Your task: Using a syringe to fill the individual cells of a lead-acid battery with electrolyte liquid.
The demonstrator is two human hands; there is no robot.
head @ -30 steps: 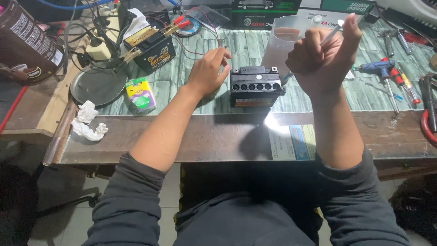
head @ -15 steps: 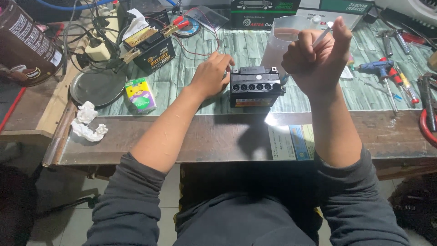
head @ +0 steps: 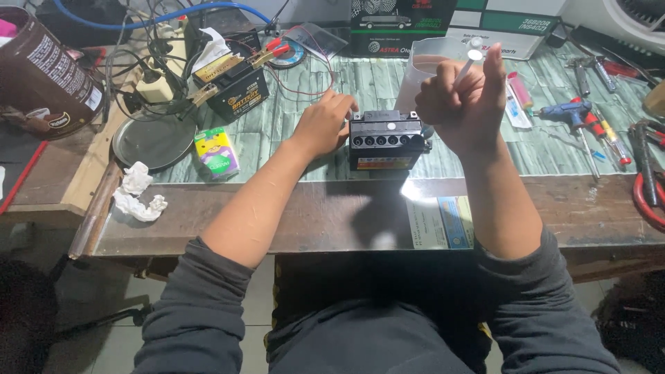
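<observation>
The left hand [head: 324,127] is resting with spread fingers on the left end of the small black box-shaped battery [head: 385,140] with a row of round holes along its top, and it is pressing there just as it was a second ago, so the battery is staying put on the table [head: 332,215]. The right hand [head: 460,104] is closed tight around a thin white plastic stick with a round tip [head: 470,57], lifted above the right end of the battery. Since a moment ago this hand has been dropping a little and coming closer to the battery, and the thumb is sticking up beside the stick. So the stick is getting nearer the holes while the other hand steadies the box. Left of the left hand a green and yellow packet [head: 216,152] is lying, and farther left a crumpled white tissue [head: 136,191]. Right of the right hand a blue glue gun [head: 568,111] is lying among other tools.
</observation>
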